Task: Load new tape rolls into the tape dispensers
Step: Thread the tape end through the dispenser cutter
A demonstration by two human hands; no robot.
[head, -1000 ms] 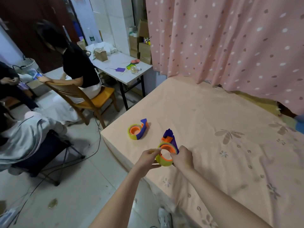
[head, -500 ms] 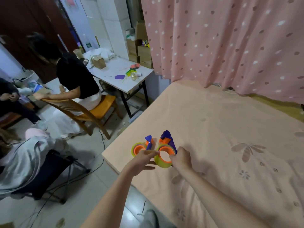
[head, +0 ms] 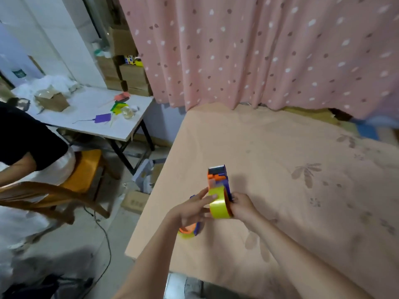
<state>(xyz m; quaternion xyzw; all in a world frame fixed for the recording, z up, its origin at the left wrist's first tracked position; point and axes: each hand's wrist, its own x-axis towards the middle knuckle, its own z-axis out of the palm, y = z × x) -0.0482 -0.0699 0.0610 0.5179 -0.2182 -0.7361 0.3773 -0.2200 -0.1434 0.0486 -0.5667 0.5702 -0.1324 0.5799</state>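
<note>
Yellow tape roll (head: 219, 204) sits edge-on in a purple-and-orange dispenser (head: 218, 178), which I hold just above the peach-covered bench (head: 269, 160). My right hand (head: 243, 206) grips the dispenser from the right side, fingers curled round its body. My left hand (head: 190, 211) meets the roll from the left, fingers nearly straight and lying against its yellow face, thumb up near the dispenser's orange part. A second dispenser (head: 190, 230), also loaded with yellow tape on an orange core, lies on the bench below my left hand, mostly hidden by it, close to the bench's near-left edge. Pink dotted curtain (head: 259, 50) hangs behind the bench. To the left, a person in a black top (head: 23, 137) sits on a wooden chair (head: 64, 188) by a white table (head: 90, 117) strewn with small items.
</note>
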